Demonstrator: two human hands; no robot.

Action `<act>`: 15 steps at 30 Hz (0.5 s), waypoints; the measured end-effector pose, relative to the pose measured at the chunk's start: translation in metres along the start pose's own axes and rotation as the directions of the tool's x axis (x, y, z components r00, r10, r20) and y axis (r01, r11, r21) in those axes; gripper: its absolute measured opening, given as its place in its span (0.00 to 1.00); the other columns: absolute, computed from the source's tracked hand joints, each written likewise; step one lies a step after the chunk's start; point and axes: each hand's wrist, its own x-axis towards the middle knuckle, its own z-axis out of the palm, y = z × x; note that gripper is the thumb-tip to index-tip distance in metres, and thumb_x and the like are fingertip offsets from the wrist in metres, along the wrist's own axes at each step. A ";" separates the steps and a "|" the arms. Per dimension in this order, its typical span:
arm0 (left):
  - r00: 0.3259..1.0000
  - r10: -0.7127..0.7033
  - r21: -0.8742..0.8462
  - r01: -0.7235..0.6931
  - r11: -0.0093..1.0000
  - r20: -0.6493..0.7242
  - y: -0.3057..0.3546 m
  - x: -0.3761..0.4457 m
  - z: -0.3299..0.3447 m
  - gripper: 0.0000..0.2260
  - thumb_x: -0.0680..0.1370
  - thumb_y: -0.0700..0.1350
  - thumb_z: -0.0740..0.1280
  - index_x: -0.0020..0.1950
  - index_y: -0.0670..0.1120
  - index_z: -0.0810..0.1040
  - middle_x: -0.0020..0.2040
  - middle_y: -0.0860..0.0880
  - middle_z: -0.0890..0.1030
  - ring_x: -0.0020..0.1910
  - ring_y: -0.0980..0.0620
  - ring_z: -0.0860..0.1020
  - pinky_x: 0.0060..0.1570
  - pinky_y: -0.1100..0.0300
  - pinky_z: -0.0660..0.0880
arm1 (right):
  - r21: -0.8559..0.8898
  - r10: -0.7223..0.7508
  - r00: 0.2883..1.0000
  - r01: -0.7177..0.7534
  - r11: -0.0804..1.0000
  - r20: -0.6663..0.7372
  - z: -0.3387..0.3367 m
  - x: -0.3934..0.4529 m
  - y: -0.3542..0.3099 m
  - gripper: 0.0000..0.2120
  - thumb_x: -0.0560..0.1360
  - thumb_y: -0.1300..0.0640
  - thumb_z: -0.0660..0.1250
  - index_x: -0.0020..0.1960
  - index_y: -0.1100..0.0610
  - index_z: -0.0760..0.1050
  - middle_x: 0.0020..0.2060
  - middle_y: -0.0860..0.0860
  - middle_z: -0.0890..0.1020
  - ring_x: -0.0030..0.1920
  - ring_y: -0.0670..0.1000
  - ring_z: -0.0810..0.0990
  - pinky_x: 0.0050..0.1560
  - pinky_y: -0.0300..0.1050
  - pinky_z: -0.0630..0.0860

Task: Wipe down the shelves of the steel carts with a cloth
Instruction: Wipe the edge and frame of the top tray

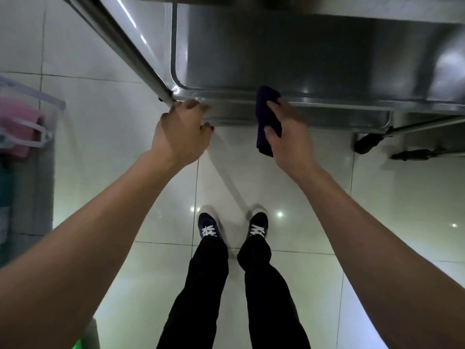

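- Fingers of the right hand are pinching a folded dark purple cloth, thumb on its near face and fingertips curling over its top edge.
- Cloth is draping over the near rim of the steel cart's shelf, its upper end lying on the rim just beyond the fingertips and its lower end hanging below the thumb toward the floor.
- Fingers of the left hand are curling round the same rim, just beside the corner post, so that hand is gripping the cart and seemingly steadying it.
- Beyond both sets of fingers the shelf is stretching away as a shallow tray of brushed steel with rounded corners, showing soft reflections; no smears or crumbs are standing out, though the light is too dim to judge cleanliness.
- Progress looks to be at the front edge of this shelf: the cloth is meeting the rim, not the flat pan, so the rim pass seems under way, and whether the pan is already wiped cannot be told.
- Farther right of the cloth hand, a caster and a lower frame are showing under the shelf; any lower shelves are out of sight, so what is left there is unknown.
- Well behind the wrists, dark shoes are standing on a pale tiled floor.
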 end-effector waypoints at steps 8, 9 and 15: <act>0.996 0.056 0.056 -0.053 0.997 -0.063 -0.031 0.034 0.025 0.18 0.77 0.44 0.63 0.67 0.47 0.78 0.66 0.46 0.78 0.60 0.40 0.77 0.54 0.45 0.77 | -0.081 -0.081 0.997 0.081 0.993 0.008 0.035 0.075 -0.017 0.25 0.82 0.55 0.59 0.78 0.48 0.62 0.79 0.47 0.59 0.76 0.57 0.60 0.75 0.56 0.60; 0.995 0.065 0.065 -0.060 0.996 -0.079 -0.032 0.039 0.028 0.18 0.77 0.44 0.63 0.67 0.46 0.78 0.66 0.45 0.78 0.61 0.40 0.77 0.54 0.45 0.77 | -0.095 -0.109 0.994 0.108 0.990 -0.004 0.039 0.082 -0.019 0.24 0.82 0.56 0.60 0.77 0.48 0.63 0.79 0.48 0.60 0.75 0.58 0.61 0.74 0.58 0.61; 0.982 0.078 0.039 -0.072 0.997 -0.171 -0.040 0.065 0.051 0.15 0.79 0.41 0.66 0.65 0.44 0.79 0.63 0.44 0.79 0.62 0.43 0.76 0.57 0.45 0.77 | -0.106 -0.236 0.969 0.227 0.968 -0.076 0.063 0.130 -0.038 0.23 0.81 0.55 0.62 0.76 0.50 0.65 0.77 0.49 0.64 0.72 0.57 0.66 0.72 0.56 0.66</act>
